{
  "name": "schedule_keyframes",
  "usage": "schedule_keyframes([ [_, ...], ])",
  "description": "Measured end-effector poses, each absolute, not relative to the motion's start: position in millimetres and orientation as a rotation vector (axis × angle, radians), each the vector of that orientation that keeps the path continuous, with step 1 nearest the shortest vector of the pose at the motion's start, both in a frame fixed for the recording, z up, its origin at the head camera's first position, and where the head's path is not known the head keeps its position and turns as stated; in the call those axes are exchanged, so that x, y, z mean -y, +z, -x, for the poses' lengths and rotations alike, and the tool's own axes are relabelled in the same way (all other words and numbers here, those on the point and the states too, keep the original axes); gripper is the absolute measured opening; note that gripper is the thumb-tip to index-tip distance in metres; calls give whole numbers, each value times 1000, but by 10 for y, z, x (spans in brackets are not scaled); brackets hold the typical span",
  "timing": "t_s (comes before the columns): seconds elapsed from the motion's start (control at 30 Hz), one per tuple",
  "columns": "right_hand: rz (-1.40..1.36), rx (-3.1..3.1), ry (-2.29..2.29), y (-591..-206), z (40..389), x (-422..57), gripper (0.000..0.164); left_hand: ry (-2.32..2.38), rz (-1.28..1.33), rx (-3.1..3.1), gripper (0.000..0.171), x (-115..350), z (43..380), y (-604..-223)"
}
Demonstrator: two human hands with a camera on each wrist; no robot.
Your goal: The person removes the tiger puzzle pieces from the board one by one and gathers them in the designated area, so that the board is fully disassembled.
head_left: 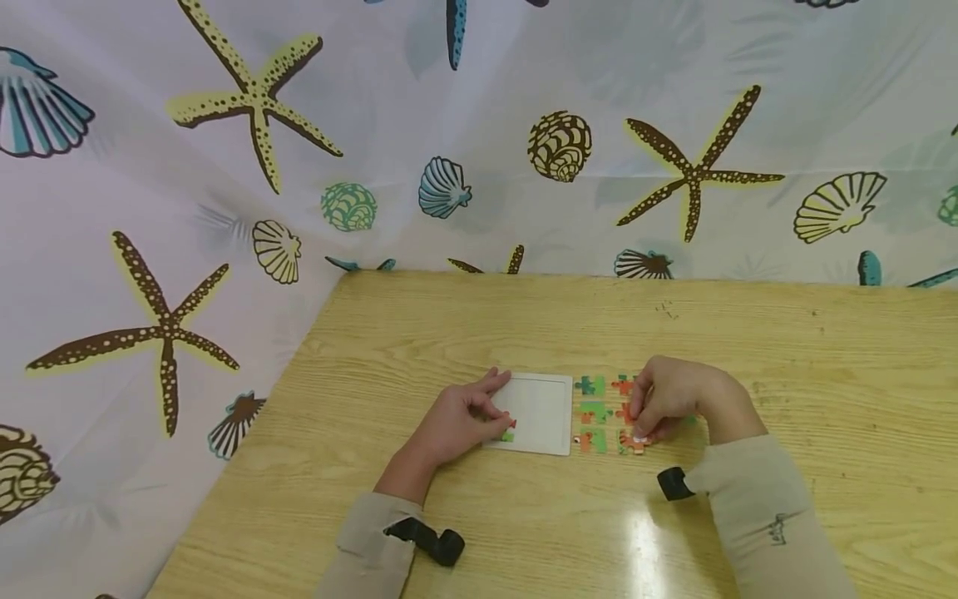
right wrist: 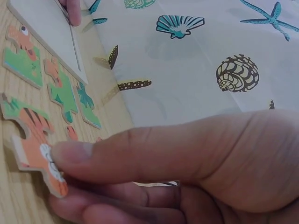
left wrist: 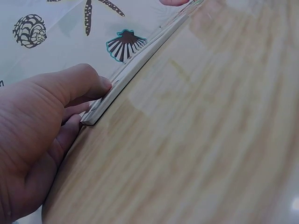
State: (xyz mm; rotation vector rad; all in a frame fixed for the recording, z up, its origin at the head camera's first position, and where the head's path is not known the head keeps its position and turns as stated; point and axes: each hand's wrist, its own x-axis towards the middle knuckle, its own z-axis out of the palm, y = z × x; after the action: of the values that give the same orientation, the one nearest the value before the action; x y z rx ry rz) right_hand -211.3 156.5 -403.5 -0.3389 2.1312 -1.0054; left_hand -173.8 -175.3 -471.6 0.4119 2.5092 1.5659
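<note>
A white puzzle board [head_left: 540, 416] lies on the table, with a small red and green puzzle piece [head_left: 509, 436] in its near left corner. At the board's left edge, my left hand [head_left: 460, 420] holds it; the thumb is on top and the fingers are along the side. My right hand [head_left: 674, 399] pinches an orange and white jigsaw piece [right wrist: 39, 161] between thumb and fingers. This piece is tilted and lifted at the right-hand column of loose pieces, close to a striped orange and green piece [right wrist: 29, 114]. The right palm hides part of the pieces beneath it.
Between the board and my right hand, green and orange pieces [head_left: 593, 413] lie in a column on the wooden table [head_left: 464, 324]. A white cloth [head_left: 494, 100] printed with shells and starfish hangs along the table's back and left edges.
</note>
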Motion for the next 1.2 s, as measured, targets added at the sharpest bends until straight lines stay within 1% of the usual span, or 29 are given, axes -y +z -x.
schedule_keyframes([
  [0.23, 316, -2154, -981, -4030, 2095, -1544, 16, 1576, -421, -2500, 6, 1770, 1746, -4750],
  [0.47, 322, -2203, -912, -4037, 2083, -1502, 11, 1565, -390, -2498, 6, 1775, 1738, -4762],
  [0.63, 317, -2224, -901, -4039, 2082, -1496, 9, 1557, -417, -2512, 6, 1770, 1750, -4753],
  [0.83, 370, -2188, -938, -4043, 2072, -1541, 8, 1543, -432, -2523, 7, 1775, 1760, -4760],
  [1.07, 477, -2129, -1009, -4031, 2096, -1592, 13, 1529, -438, -2526, 6, 1789, 1766, -4769],
  [1.2, 493, -2110, -1044, -4033, 2111, -1579, 8, 1538, -457, -2524, 6, 1791, 1760, -4760],
])
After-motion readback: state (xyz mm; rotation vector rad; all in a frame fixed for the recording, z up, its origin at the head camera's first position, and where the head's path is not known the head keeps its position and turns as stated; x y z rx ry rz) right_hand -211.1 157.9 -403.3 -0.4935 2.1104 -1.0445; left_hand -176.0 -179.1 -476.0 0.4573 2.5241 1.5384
